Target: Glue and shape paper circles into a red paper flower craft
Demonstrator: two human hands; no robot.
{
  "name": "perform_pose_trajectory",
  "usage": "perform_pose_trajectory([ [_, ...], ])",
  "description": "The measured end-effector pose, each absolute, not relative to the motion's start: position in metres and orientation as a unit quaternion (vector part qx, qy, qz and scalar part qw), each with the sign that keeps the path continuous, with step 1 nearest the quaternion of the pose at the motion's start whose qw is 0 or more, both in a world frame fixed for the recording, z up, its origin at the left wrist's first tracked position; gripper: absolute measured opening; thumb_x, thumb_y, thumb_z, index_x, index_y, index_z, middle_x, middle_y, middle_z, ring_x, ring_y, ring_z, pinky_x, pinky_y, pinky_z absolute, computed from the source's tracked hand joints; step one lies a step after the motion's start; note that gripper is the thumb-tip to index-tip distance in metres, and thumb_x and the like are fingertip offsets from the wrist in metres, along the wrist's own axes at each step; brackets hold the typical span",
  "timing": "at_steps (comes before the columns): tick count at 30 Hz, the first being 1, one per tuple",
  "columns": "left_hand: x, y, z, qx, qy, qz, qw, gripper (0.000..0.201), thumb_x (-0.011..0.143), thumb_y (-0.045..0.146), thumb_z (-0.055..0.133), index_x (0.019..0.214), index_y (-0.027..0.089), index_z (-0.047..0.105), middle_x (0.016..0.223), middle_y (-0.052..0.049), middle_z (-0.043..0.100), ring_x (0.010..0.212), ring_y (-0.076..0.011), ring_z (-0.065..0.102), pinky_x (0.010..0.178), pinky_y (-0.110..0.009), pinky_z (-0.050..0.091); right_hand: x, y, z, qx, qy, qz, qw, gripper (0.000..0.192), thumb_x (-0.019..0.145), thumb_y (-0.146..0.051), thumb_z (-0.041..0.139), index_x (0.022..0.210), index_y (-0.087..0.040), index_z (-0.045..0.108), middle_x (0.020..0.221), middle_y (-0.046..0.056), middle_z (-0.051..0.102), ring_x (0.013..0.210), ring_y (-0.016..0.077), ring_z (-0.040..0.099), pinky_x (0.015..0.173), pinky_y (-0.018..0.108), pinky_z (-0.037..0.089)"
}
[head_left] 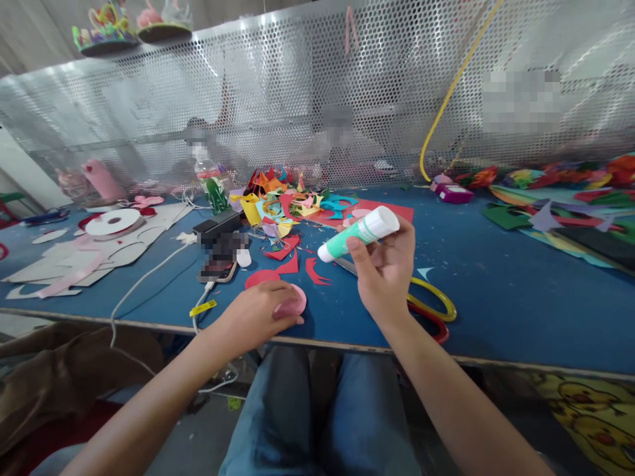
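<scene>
My right hand [389, 271] is closed around a green and white glue stick [354, 236], raised over the blue table and tilted with its narrow white end down to the left. Near the front edge, my left hand [262, 307] has its fingers curled on a pink paper circle [298, 299], partly hidden by them. Just behind that hand lies a red paper piece with a rounded edge [260, 277]. Red paper scraps [315, 271] lie between the hands. Scissors with yellow and red handles [436, 297] rest beside and partly behind my right wrist.
A phone [218, 264] on a white cable and a small white cap [243, 258] lie left of centre. Behind are colourful paper scraps [282, 201] and a bottle [213, 185]. Ribbon rolls [114, 223] and grey card sit left; coloured sheets [570, 211] right. A perforated metal panel [288, 86] stands behind.
</scene>
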State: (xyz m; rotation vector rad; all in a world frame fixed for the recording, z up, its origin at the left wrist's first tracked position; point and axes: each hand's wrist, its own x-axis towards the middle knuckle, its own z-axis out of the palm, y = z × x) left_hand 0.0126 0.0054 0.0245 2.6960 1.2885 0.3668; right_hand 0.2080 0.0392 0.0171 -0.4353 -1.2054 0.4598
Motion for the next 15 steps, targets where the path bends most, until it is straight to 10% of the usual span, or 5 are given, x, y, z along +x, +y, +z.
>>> perform_pose_trajectory([
  [15,0.0094,0.0053,0.0285,0.886,0.424,0.136,0.127,0.021,0.079,0.032,0.059,0.096,0.020,0.064,0.104,-0.004,0.066,0.092,-0.0192,0.061,0.084,-0.032,0.047,0.2080,0.0408,0.0172,-0.177,-0.551,0.221,0.785,0.041,0.076,-0.013,0.063,0.110,-0.030,0.048,0.094,0.001,0.052,0.087,0.0182,0.060,0.067,0.034,0.055],
])
